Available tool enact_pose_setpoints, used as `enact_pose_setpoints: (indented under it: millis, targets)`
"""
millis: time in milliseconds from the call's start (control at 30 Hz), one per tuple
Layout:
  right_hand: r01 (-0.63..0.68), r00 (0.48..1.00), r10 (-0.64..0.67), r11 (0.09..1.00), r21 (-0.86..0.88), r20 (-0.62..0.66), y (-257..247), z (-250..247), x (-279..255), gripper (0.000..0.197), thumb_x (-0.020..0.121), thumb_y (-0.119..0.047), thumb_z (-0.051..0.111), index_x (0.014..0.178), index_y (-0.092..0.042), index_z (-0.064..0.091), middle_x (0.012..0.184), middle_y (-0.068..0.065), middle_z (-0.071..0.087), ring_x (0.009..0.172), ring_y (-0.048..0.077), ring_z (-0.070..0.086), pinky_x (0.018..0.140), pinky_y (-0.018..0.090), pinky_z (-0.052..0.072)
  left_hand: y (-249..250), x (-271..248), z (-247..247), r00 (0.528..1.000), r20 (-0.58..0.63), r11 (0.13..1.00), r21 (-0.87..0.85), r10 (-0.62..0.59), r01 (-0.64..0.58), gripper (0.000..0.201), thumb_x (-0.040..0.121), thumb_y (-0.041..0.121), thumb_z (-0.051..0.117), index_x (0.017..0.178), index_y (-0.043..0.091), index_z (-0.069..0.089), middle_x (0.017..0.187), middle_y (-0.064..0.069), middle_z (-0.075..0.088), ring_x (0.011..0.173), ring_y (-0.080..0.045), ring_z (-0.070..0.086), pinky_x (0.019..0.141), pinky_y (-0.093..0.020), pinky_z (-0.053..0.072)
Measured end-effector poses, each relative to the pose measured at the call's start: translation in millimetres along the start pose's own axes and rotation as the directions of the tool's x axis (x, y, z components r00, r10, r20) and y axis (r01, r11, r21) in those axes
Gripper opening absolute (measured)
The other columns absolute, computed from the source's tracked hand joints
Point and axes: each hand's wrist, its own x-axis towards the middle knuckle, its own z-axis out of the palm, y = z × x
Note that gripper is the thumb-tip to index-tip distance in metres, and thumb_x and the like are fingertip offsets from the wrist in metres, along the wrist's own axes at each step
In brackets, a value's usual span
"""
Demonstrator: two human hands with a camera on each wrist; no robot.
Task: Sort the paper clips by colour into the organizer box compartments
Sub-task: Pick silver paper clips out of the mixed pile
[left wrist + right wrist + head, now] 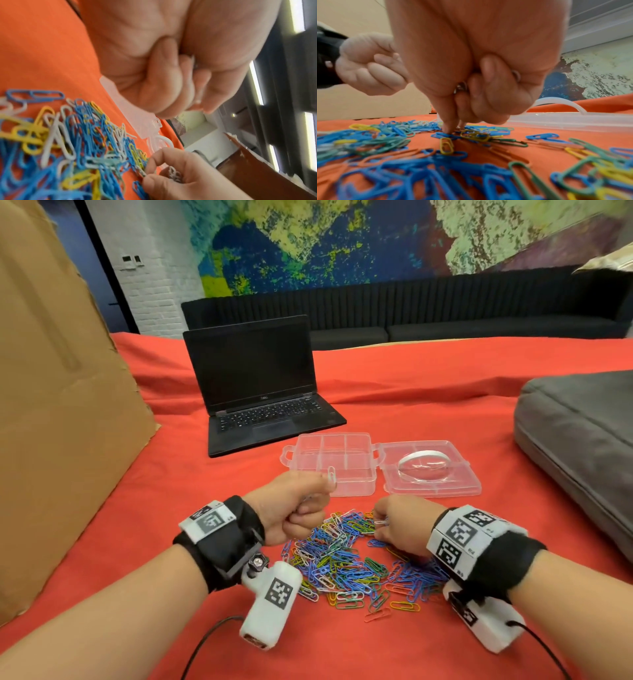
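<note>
- Across the whole scene spreads a red cloth (428, 392) covering the counter, with a brown cardboard sheet (58, 392) standing at the left edge and a grey cushion (582, 436) at the right.
- Behind the work area sits an open black laptop (260, 385), its screen dark.
- Just right of the laptop lies the clear organizer box (332, 462), its lid (431, 470) folded open flat to the right; its compartments look bare.
- Near the person, in front of the box, lies the pile of paper clips (352, 563): blue, green, yellow, red and white mixed together.
- The left hand (291, 508) is curled into a fist above the pile's far left edge, pinching a white paper clip (331, 475) upright just before the box.
- The right hand (400, 525) is curled, fingertips (447, 129) down on the pile's far side, with white clips (174, 174) gathered in its palm.
</note>
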Motion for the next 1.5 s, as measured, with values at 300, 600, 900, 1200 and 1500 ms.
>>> enact_pose_setpoints:
  millis: [300, 600, 900, 1200, 1500]
  targets:
    - [0.055, 0.997, -0.039, 0.963, 0.264, -0.067, 11, -7, -21, 0.004, 0.086, -0.017, 0.062, 0.082, -0.017, 0.064, 0.06, -0.011, 0.052, 0.047, -0.002, 0.046, 0.041, 0.005, 0.032, -3, 1, 10, 0.986, 0.149, 0.912, -0.41, 0.082, -0.014, 0.005, 0.074, 0.015, 0.039, 0.069, 0.016, 0.037, 0.045, 0.001, 0.029, 0.035, -0.008, 0.023, 0.034, -0.01, 0.014]
    - [-0.125, 0.992, 0.088, 0.533, 0.837, 0.092, 13, -4, -35, 0.013, 0.081, -0.016, 0.07, 0.072, -0.019, 0.063, 0.048, -0.004, 0.028, 0.038, 0.009, 0.02, 0.037, 0.012, 0.018, -4, -8, 6, 0.97, 0.166, 0.848, -0.526, 0.179, -0.066, 0.023, 0.077, 0.024, 0.038, 0.062, 0.009, 0.046, 0.049, -0.002, 0.034, 0.036, -0.01, 0.027, 0.036, -0.011, 0.017]
    - [-0.203, 0.977, 0.162, 0.464, 0.863, 0.143, 9, -5, -34, 0.025, 0.071, -0.006, 0.071, 0.089, -0.013, 0.054, 0.048, -0.004, 0.018, 0.041, 0.011, 0.012, 0.044, 0.014, 0.013, -15, -21, 5, 0.999, -0.046, 1.0, -0.029, -0.003, 0.002, 0.031, 0.099, 0.025, 0.042, 0.072, 0.013, 0.052, 0.049, 0.002, 0.031, 0.032, -0.005, 0.022, 0.032, -0.007, 0.017]
    - [-0.185, 0.981, 0.162, 0.622, 0.761, 0.107, 7, -3, -38, 0.009, 0.07, -0.013, 0.076, 0.064, -0.013, 0.069, 0.051, 0.002, 0.027, 0.039, 0.012, 0.021, 0.038, 0.012, 0.02, -31, -33, 14, 0.998, 0.06, 0.29, 0.955, 0.017, -0.062, 0.017, 0.088, 0.029, 0.065, 0.099, 0.019, 0.06, 0.063, 0.009, 0.047, 0.055, -0.003, 0.042, 0.054, -0.019, 0.033]
    - [-0.328, 0.9, -0.365, -0.203, 0.923, 0.239, 13, -15, -42, 0.009, 0.061, -0.015, 0.054, 0.062, -0.015, 0.045, 0.052, -0.004, 0.022, 0.044, 0.009, 0.011, 0.033, 0.01, 0.018, -31, -31, 18, 0.997, -0.005, 0.103, 0.995, 0.081, -0.003, 0.011, 0.09, 0.032, 0.06, 0.095, 0.023, 0.059, 0.066, 0.011, 0.043, 0.076, -0.016, 0.046, 0.071, -0.028, 0.038]
